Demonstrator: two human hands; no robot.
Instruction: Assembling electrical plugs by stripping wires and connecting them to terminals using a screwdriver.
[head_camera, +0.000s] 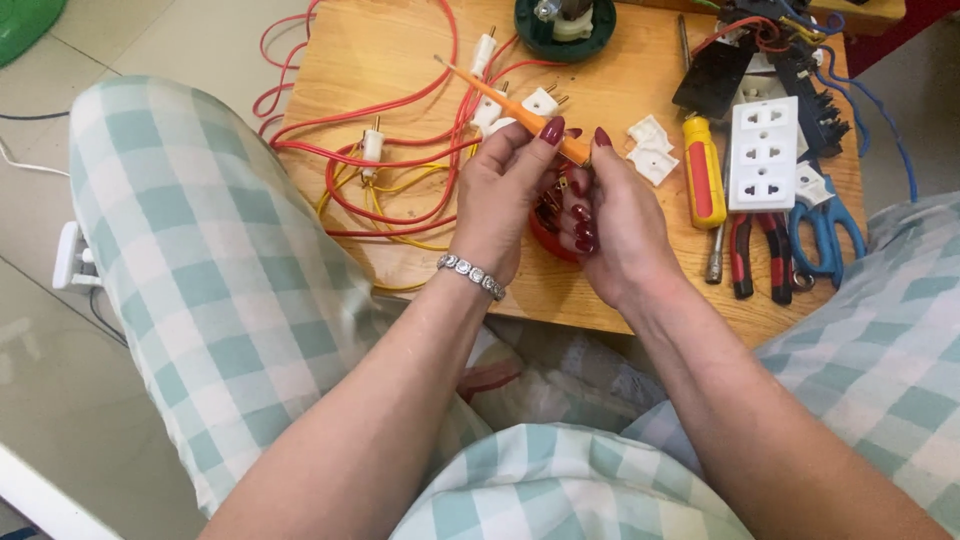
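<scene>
Looking down from the head view, both hands meet over the near edge of a small wooden counter (620, 60). The left hand (497, 205) has its fingers (549, 133) closed around the orange handle of a slim screwdriver (510, 108), whose metal tip points up and to the left, over the wiring. The right hand (618, 225) is curled shut on a small round red part (548, 235), held just under the screwdriver handle; most of that part is hidden between the two palms. A bracelet (470, 273) sits on the left wrist.

Red wire (390, 110) lies looped across the left half of the counter, mixed with yellow wire (385, 195) and several white plugs (372, 145). To the right of the hands lie two small white clips (650, 150), a yellow and red screwdriver (705, 182), a white multi-socket plate (763, 152), red-handled pliers (760, 255) and blue-handled scissors (825, 232). A dark green round part (565, 28) sits at the far edge. Checked green and white fabric (190, 260) covers both knees on either side of the counter.
</scene>
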